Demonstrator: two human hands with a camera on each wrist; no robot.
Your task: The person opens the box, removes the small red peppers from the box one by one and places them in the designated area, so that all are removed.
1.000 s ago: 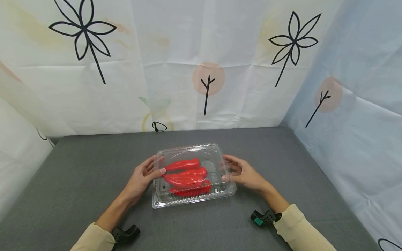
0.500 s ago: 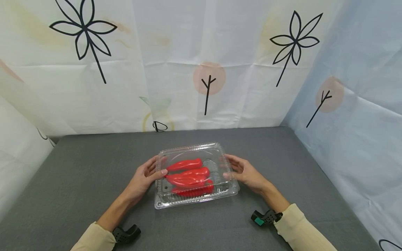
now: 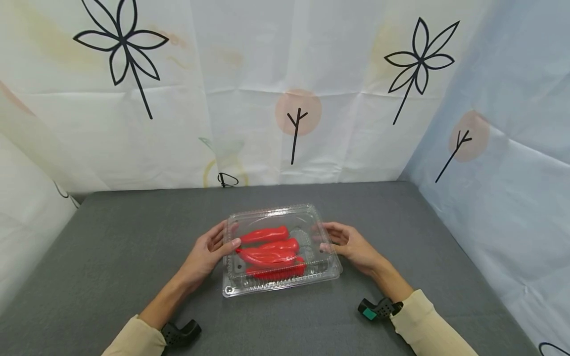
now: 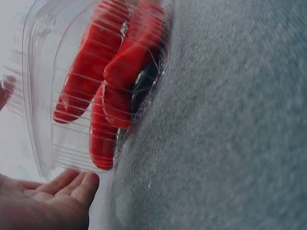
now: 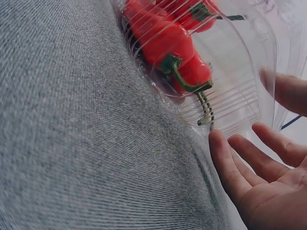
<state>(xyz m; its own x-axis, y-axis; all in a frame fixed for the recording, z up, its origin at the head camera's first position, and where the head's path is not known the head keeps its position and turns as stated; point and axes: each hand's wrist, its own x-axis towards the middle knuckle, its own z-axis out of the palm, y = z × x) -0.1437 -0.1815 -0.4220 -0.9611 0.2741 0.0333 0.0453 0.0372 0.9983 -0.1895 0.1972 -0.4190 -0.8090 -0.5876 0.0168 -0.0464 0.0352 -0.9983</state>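
A clear plastic clamshell container (image 3: pixel 307 277) lies at a slight slant on the grey cloth, its lid down. Several red peppers (image 3: pixel 269 256) are inside; green stems (image 5: pixel 184 79) show in the right wrist view. My left hand (image 3: pixel 209 251) holds the container's left end, thumb over the lid's edge and fingers at the end wall. At the right end, my right hand (image 3: pixel 349 247) holds it with thumb in front and fingers spread along the side. Part of the fingers of both hands shows only through the plastic.
Grey cloth (image 3: pixel 133 237) covers the tabletop. Behind it hangs a white curtain (image 3: pixel 249 123) with printed plants, and a bluish one (image 3: pixel 507 198) stands along the right. Each wrist wears a black band (image 3: pixel 180 333).
Both hands and the container have shifted slightly to the right. The camera view has moved a little too. The hold at both ends looks the same.
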